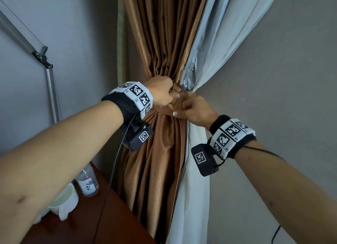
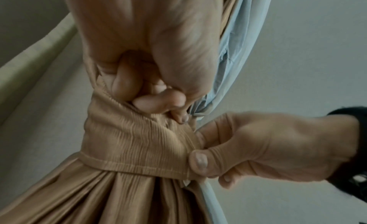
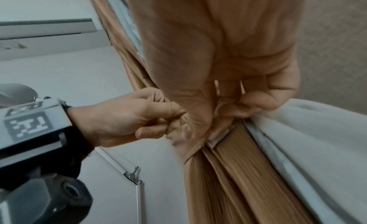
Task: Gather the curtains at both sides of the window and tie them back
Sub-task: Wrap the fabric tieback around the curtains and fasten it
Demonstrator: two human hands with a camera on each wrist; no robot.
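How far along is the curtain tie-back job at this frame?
Done: the brown curtain and its pale lining are bunched together, and the tie-back band is wrapped around them. In hand: the left hand grips the band's upper end while the right hand pinches the other end; fastening is not visibly finished. Left: securing it. No second curtain is in view, so its state is unknown.

We see bare forearms, each with a black fabric wrist cuff [image 1: 116,101] under a white band of square black-and-white coded tags [image 1: 136,96]. Below each wrist hangs a black boxy camera unit [image 1: 137,138] bearing another tag. Thin black cables [image 1: 113,170] trail at lower centre. Fingernails are pale-polished.
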